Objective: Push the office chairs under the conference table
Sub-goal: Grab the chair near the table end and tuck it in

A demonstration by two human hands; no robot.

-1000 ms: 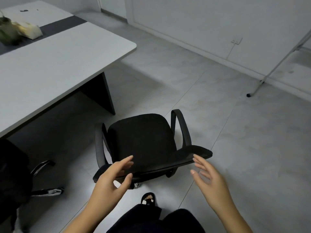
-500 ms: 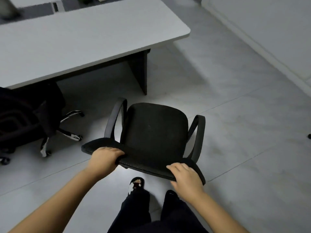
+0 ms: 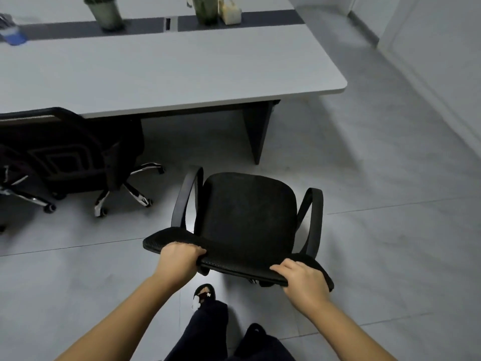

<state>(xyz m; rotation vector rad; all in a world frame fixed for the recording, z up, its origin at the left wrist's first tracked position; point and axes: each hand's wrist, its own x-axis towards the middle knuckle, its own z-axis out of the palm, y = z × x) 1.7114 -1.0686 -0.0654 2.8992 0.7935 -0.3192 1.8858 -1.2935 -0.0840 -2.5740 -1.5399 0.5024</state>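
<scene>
Black mesh is filling the middle of the frame: the office chair [image 3: 247, 220] is standing on the pale tiled floor [image 3: 390, 230], its seat facing the counter [image 3: 182, 71] and its front edge lying well short of the counter's near edge, so none of it is under yet. Its backrest top is running across the lower centre, and both grips are sitting on that rim. The left hand [image 3: 179, 259] is clamping the rim near its left end, fingers curled over the top. The right hand [image 3: 303, 282] is clamping it near the right end in the same way. Both forearms are reaching up from the bottom corners, bare and nearly straight, with dark trouser legs and a sandalled foot [image 3: 204, 294] between them.

Compared with half a second ago, the chair is sitting squarer to the counter, and more of the counter top is showing. Two green pots [image 3: 105, 13] are now in view along its dark centre strip at the upper edge. At the left, a second chair [image 3: 70, 152] is standing with its back just under the counter's edge.
</scene>
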